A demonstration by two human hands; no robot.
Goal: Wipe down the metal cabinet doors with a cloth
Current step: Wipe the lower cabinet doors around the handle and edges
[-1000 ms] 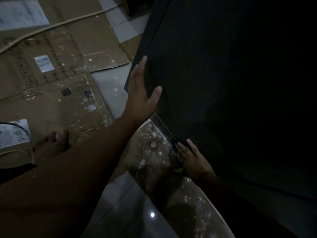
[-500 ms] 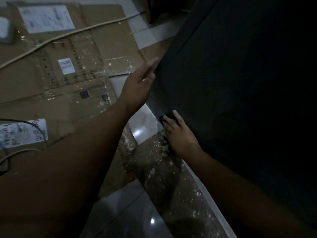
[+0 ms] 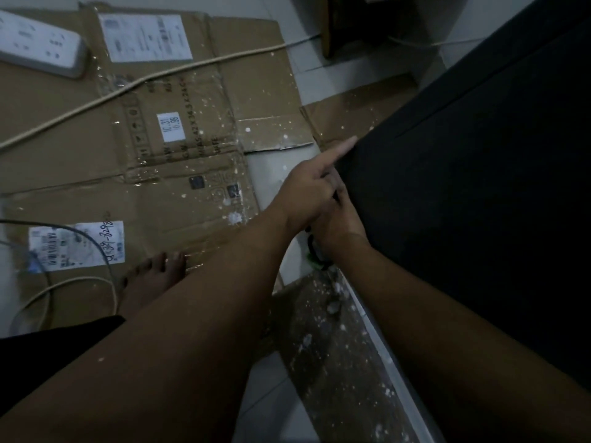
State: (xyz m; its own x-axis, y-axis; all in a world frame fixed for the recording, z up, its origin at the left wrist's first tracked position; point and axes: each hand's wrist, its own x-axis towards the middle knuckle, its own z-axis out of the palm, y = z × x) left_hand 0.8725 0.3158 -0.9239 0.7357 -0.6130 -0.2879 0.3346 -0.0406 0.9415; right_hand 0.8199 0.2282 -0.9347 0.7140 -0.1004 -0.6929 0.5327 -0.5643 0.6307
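Note:
A dark metal cabinet door [image 3: 463, 187] fills the right side of the head view, seen from above. My left hand [image 3: 307, 187] rests flat against the door's left edge, fingers straight and pointing up along it. My right hand [image 3: 342, 222] sits just below and partly under the left hand, pressed to the same edge and closed on a dark cloth with green patches [image 3: 315, 255]. Only a small piece of the cloth hangs out below the hand; the rest is hidden.
Flattened cardboard [image 3: 179, 161] spattered with white paint covers the tiled floor. A white power strip [image 3: 41, 46] lies at top left with cables [image 3: 160, 75] running across. My bare foot [image 3: 150, 282] stands on the cardboard. A pale strip [image 3: 383, 340] runs along the door's lower edge.
My right hand with the cloth has slid up the door's edge until it meets the left hand. The left hand has turned from gripping the edge to lying flat along it.

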